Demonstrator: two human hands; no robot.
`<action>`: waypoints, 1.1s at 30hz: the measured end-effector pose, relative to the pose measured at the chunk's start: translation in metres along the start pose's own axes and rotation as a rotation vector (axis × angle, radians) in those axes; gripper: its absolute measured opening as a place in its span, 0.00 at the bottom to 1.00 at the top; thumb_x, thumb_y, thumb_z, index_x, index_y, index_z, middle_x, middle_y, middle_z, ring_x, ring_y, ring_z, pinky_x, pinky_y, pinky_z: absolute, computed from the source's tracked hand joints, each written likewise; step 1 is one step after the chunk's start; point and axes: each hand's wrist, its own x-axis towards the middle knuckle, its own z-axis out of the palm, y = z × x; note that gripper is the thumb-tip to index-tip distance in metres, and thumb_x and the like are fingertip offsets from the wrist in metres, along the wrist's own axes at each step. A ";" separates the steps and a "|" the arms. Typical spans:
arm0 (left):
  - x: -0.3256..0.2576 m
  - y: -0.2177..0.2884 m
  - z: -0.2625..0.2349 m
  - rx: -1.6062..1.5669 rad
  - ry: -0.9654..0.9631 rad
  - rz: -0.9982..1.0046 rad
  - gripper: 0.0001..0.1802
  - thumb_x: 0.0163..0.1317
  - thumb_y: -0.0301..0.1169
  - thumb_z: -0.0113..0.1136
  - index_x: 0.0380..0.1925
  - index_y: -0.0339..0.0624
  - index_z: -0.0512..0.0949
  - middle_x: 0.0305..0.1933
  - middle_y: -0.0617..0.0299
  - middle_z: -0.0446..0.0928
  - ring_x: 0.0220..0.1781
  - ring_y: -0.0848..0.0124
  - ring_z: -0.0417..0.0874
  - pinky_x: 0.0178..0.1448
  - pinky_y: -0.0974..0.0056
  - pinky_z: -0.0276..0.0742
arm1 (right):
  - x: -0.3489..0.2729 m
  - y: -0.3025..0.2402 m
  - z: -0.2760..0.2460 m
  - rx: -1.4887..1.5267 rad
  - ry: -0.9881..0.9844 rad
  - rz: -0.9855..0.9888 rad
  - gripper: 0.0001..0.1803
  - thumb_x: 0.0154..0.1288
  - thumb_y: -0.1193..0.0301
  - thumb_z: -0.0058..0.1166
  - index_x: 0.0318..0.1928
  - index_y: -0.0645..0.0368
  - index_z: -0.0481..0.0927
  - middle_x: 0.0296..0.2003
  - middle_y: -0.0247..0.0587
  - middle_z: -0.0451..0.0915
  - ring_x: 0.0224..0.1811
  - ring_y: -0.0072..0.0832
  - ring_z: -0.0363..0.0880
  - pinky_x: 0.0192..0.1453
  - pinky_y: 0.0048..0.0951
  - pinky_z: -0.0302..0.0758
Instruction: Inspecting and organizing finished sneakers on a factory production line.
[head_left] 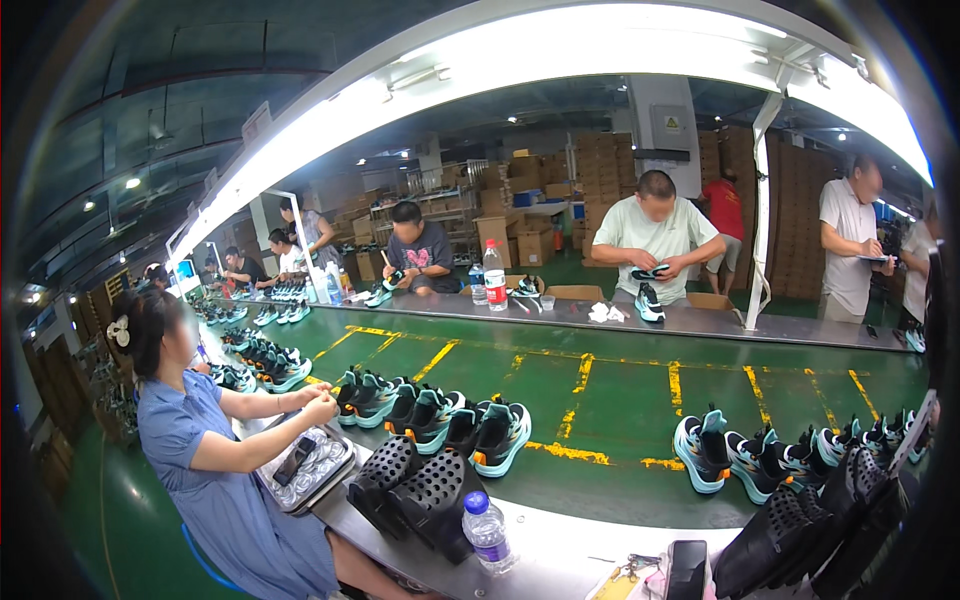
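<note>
Neither my left hand nor my right hand shows in the head view. Nearest to me on the metal ledge [560,530] lie a dark phone [686,570], a bunch of keys [622,580] and a pinkish cloth [657,583]. A clear bottle [487,535] with a purple cap stands left of them. Beyond the ledge, black sneakers with mint soles [500,437] sit on the green conveyor belt [620,400]. More sneakers [703,450] line the belt at the right.
Black perforated shoe-shaped forms [432,500] stand at the ledge's left, others [780,530] at its right. A co-worker in blue [225,440] sits at left, hands together above a tray [310,465]. Across the belt, a co-worker in pale green [657,240] handles a shoe. A white post [762,210] rises there.
</note>
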 end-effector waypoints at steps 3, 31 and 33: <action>0.003 0.001 0.002 -0.001 0.031 0.035 0.04 0.57 0.26 0.59 0.32 0.38 0.78 0.26 0.56 0.76 0.27 0.60 0.77 0.33 0.62 0.73 | 0.004 -0.002 -0.007 -0.450 -0.015 -0.222 0.18 0.59 0.71 0.44 0.45 0.72 0.76 0.38 0.51 0.78 0.38 0.38 0.80 0.37 0.35 0.77; 0.024 0.015 0.003 0.005 -0.042 0.017 0.06 0.56 0.27 0.61 0.32 0.37 0.78 0.26 0.55 0.76 0.28 0.60 0.77 0.33 0.62 0.73 | 0.024 0.014 0.015 -3.186 0.416 0.028 0.16 0.63 0.70 0.41 0.45 0.68 0.72 0.20 0.46 0.76 0.15 0.38 0.75 0.23 0.36 0.80; 0.025 0.014 0.005 -0.012 -0.040 -0.010 0.06 0.56 0.27 0.61 0.32 0.36 0.78 0.27 0.54 0.76 0.29 0.60 0.77 0.33 0.62 0.73 | 0.027 0.014 0.018 -3.170 0.406 0.423 0.16 0.63 0.70 0.41 0.45 0.68 0.72 0.20 0.47 0.76 0.14 0.38 0.74 0.22 0.36 0.79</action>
